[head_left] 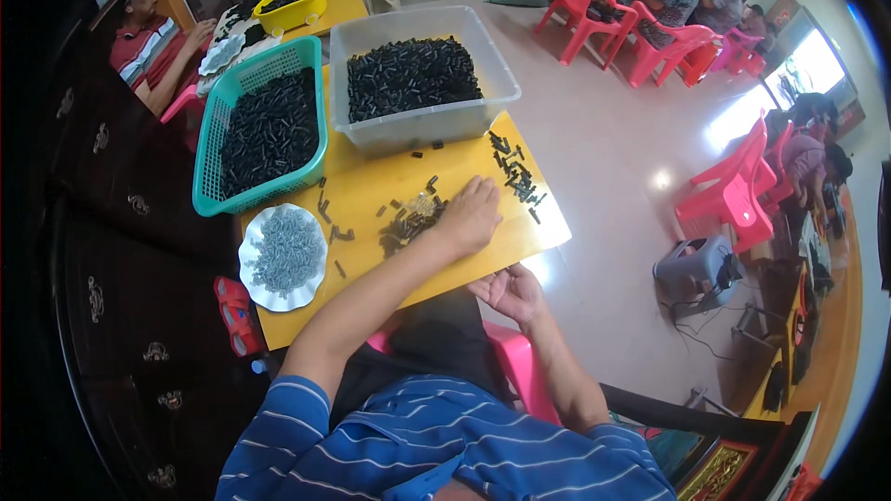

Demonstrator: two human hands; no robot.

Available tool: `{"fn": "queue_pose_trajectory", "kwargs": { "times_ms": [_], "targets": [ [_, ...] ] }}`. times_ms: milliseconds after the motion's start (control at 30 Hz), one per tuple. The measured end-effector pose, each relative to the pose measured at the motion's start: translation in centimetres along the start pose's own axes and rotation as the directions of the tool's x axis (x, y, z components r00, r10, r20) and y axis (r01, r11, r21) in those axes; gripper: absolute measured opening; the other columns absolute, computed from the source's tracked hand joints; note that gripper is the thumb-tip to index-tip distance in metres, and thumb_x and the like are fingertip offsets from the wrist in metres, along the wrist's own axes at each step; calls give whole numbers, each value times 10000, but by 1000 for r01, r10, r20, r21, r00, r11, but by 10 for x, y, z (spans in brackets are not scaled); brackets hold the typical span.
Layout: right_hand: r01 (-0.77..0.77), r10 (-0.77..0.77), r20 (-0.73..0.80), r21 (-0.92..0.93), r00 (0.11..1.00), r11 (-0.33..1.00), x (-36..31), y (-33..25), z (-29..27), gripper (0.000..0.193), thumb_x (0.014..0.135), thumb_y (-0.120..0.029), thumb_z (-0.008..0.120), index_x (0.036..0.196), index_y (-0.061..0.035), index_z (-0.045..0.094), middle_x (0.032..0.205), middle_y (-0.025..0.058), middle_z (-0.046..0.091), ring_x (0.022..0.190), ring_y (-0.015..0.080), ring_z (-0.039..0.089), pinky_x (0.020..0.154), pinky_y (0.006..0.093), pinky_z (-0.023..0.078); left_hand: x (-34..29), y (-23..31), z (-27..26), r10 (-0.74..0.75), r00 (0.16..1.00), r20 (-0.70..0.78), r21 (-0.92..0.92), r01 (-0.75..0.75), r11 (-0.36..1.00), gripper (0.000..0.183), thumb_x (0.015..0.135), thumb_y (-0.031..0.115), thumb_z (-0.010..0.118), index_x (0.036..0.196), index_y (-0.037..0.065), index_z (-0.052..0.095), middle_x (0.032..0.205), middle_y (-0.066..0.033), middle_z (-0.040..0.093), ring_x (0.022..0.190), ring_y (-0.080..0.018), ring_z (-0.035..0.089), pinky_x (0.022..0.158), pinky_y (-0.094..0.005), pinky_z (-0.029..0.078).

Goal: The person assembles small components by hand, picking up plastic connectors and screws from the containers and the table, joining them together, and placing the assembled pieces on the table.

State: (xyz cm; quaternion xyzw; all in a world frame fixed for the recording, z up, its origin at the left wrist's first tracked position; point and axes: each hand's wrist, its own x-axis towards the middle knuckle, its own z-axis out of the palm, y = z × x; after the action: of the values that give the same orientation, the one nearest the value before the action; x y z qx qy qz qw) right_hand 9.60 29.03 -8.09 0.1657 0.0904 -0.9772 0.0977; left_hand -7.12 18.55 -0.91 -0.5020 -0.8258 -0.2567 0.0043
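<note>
My left hand [471,215] lies palm down on the yellow tabletop [371,181], its fingers extended and slightly bent. It rests at the right side of a loose pile of small dark and clear pieces [415,216]. Just off the table's near edge, my right hand [513,294] is turned palm up with the fingers apart; nothing shows in it. Past my left fingertips, a strip of small black parts [515,172] lies scattered along the right edge. A white scalloped dish [249,264] of small grey pieces stands at the left.
A teal basket [206,144] and a translucent bin [422,121], both filled with black tubular parts, stand on the table's far half. Dark drawers [121,288] line the left. Pink chairs [733,190], a grey stool-like box [696,269] and several seated people are around the room.
</note>
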Motion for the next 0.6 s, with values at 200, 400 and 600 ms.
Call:
{"fn": "queue_pose_trajectory", "kwargs": {
  "times_ms": [200,400,600],
  "targets": [
    [-109,105,98,38,990,993,3,-1,-11,551,1069,-394,381,1436,8,466,1425,236,540,1317,398,521,1135,532,396,-21,13,-18,100,992,78,-104,-91,990,488,910,209,633,1301,-63,527,1380,-256,505,1313,-415,463,1132,-468,359],
    [-149,139,178,45,974,988,5,-1,-9,577,1077,-378,358,1467,43,422,1461,265,498,1358,426,479,1162,554,363,-7,-26,-36,-315,940,-129,63,325,944,548,968,247,564,1413,-58,466,1490,-287,421,1403,-447,359,1175,-508,296],
    [-114,113,68,13,991,993,3,1,1,587,1073,-389,348,1476,34,411,1441,269,515,1327,427,503,1142,541,384,-1,-15,-26,-390,921,9,68,388,919,608,957,300,585,1417,-70,438,1521,-298,366,1424,-456,325,1184,-523,272]
  ]
}}
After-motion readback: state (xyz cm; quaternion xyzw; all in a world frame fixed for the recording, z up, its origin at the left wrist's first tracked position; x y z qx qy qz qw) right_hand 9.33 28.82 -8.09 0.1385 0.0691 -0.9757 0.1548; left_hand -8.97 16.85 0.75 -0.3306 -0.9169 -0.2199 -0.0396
